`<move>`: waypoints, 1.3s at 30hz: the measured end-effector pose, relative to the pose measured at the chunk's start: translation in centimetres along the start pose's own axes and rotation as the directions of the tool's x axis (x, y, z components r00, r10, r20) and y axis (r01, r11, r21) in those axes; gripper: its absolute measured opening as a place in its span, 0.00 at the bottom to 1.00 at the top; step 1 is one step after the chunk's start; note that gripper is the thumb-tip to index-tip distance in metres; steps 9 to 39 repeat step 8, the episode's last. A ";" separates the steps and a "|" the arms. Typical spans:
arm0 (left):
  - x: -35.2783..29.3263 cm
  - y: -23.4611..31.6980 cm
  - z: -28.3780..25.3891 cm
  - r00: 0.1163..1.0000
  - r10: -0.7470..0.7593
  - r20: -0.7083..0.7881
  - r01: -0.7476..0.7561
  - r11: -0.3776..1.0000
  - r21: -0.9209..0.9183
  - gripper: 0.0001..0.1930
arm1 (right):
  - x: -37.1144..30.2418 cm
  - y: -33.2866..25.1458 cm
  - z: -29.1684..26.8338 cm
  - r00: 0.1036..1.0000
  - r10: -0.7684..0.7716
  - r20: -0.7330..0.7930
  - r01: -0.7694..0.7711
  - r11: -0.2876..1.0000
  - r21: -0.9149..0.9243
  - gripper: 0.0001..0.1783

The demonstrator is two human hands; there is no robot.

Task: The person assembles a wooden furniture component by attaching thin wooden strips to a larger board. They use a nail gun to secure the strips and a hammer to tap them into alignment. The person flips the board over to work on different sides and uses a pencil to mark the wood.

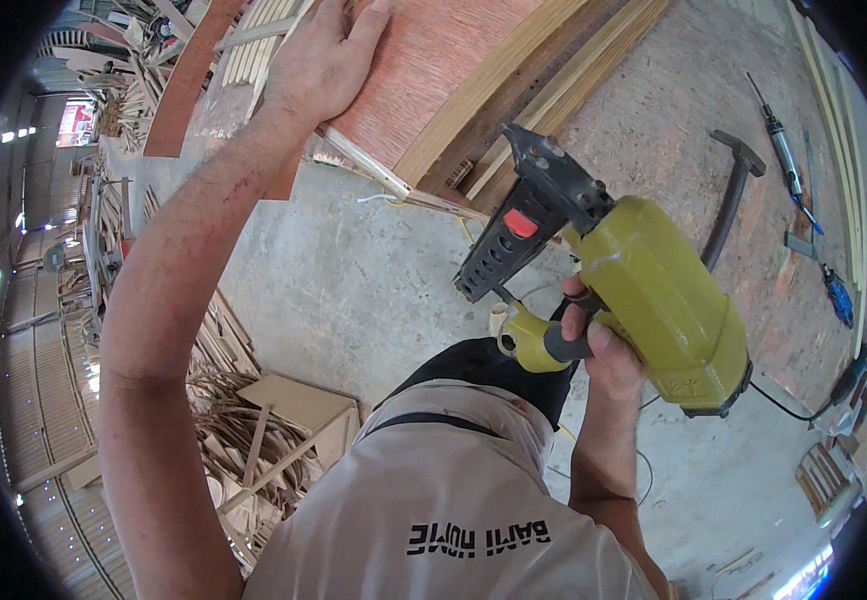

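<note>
My right hand (601, 345) is wrapped round the dark grip of a yellow-green nail gun (658, 300), whose black nose and magazine point up and left. The nail gun is held in front of my body, near the workbench edge. My left hand (325, 62) lies flat at the left edge of a reddish plywood panel (443, 60), thumb apart and fingertips cut off by the picture's top. Beside the panel runs a curved pale wooden strip (498, 85), and light wooden slats (253, 50) lie left of my hand.
A hammer (728, 200), a screwdriver-like tool (783, 155) and a blue-handled tool (837, 295) lie on the workbench (653, 130). Long wooden strips (843, 150) line its right side. Scrap wood (238, 435) is heaped on the floor at left, next to a cardboard-coloured box (298, 400).
</note>
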State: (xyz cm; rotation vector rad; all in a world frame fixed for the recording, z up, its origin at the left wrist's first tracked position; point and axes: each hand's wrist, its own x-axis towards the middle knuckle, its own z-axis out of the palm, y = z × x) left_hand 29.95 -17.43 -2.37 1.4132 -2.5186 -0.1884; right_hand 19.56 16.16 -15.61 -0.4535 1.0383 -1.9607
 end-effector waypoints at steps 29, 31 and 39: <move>0.1 -0.3 0.4 1.000 0.004 -0.007 -0.004 1.000 -0.016 0.38 | -2.1 2.7 -0.6 0.990 -0.137 0.032 0.139 0.906 -0.399 0.39; 0.1 -0.3 0.4 1.000 0.004 -0.007 -0.004 1.000 -0.016 0.38 | -2.1 2.7 -0.6 0.990 -0.137 0.032 0.139 0.906 -0.399 0.39; 0.1 -0.3 0.4 1.000 0.004 -0.007 -0.004 1.000 -0.016 0.38 | -2.1 2.7 -0.6 0.990 -0.137 0.032 0.139 0.906 -0.399 0.39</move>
